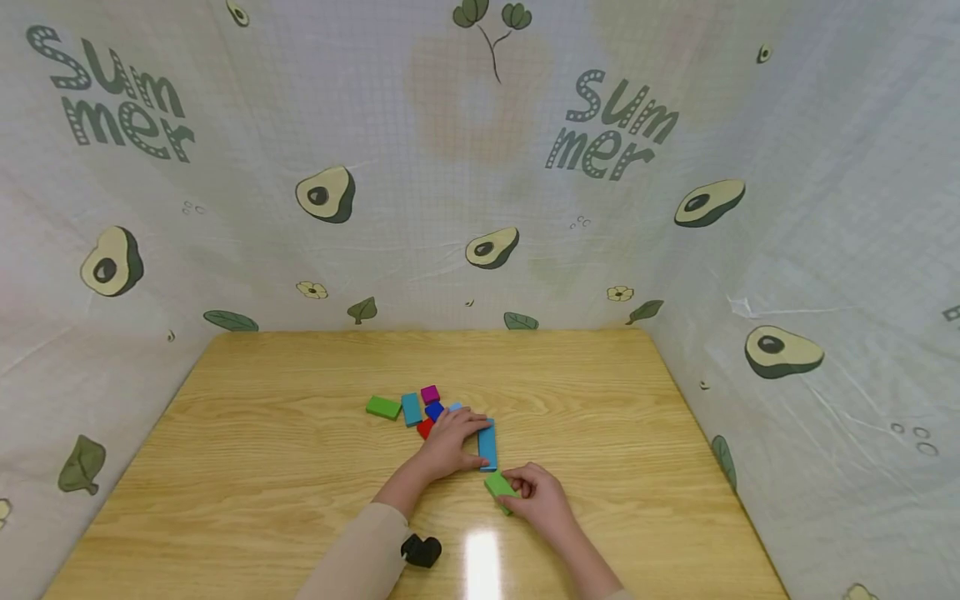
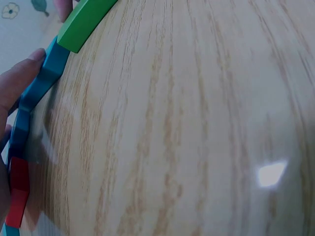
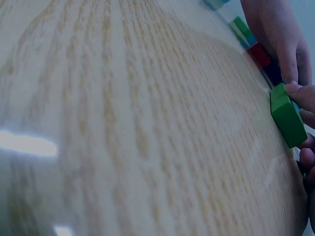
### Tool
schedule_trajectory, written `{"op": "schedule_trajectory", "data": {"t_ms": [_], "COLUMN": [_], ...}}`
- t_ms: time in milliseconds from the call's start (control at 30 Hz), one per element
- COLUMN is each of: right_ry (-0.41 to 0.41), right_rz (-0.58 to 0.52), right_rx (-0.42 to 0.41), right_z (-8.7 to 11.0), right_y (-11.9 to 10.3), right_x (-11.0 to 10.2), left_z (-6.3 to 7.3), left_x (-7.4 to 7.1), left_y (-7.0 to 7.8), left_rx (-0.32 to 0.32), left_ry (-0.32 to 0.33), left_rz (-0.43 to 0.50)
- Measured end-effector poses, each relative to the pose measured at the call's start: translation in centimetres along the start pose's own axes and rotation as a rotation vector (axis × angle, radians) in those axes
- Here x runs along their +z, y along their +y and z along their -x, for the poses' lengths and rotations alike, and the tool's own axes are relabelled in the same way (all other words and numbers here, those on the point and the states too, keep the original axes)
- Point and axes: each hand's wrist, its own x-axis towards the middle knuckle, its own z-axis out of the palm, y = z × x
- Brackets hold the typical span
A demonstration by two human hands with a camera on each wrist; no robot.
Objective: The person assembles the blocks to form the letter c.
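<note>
My left hand [image 1: 448, 448] reaches over the table and holds a long blue block [image 1: 488, 446] by its two ends, thumb at the near end and fingertips at the far one. Between the thumb and fingers of my right hand [image 1: 545, 500] is a light green block [image 1: 500, 490]. Its far corner comes right up to the near end of the blue block. In the right wrist view the thumb lies on top of this green block [image 3: 287, 120]. Just left of my left hand are a red block [image 1: 425, 428], partly hidden, a dark blue block [image 1: 434, 411] and a light blue block [image 1: 456, 407].
Farther left lie another green block [image 1: 383, 407] and a teal block [image 1: 411, 410], with a magenta block [image 1: 430, 394] behind. The wooden table [image 1: 285, 467] is bordered by a printed cloth [image 1: 420, 292] at the back and sides. A black device [image 1: 422, 551] sits at my left wrist.
</note>
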Motion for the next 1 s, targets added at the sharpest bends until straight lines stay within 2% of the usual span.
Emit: {"op": "schedule_trajectory", "data": {"t_ms": [400,667,1000], "right_ry": [0.045,0.022,0.027], "right_rz": [0.031,0.025,0.018], "right_rx": [-0.057,-0.014,-0.004], "right_z": [0.09,0.04,0.07], "right_y": [0.17,0.22,0.03], "right_x": [0.41,0.39,0.24], "left_z": [-0.06,0.01,0.0], "left_x": [0.07,0.05,0.1], "left_y": [0.02,0.08,0.08], "left_rx": [-0.007,-0.007,0.003], "left_ry": [-0.002,0.001,0.001], "left_rz": [-0.004,0.0,0.003]}}
